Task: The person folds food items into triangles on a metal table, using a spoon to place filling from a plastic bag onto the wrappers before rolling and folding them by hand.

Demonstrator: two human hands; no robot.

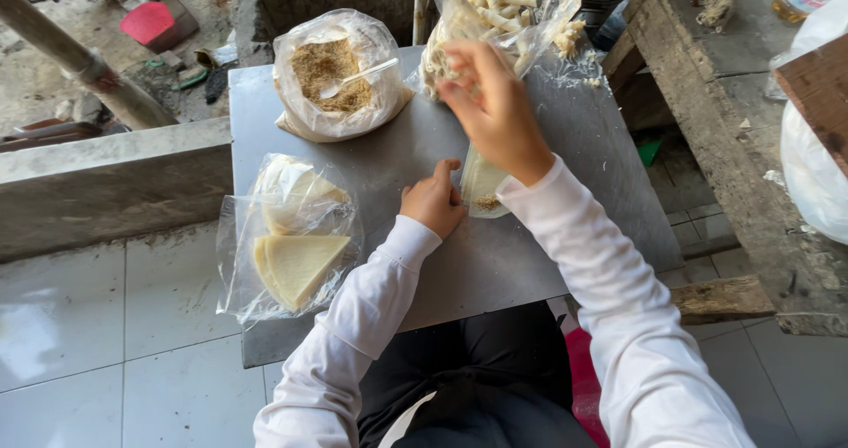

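Head view: small clear pouch (481, 187) is pinned flat on the grey bench (495, 254) at frame centre by the left hand (433, 202), grip curled and pressed on its edge, likely to steady it. Right hand (493, 103) is raised above, grip pinched together at the big bag of pale sticks (495, 11), upper centre; whether a stick is held cannot be told. Crumb bag with spoon (334, 75) is upper left; bag of folded wrappers (296, 240) sits left.

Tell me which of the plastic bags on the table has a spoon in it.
The open bag of brown crumbs at the table's far left. A clear plastic spoon lies in it; the bag of pale sticks and the bag of yellowish triangular sheets have none.
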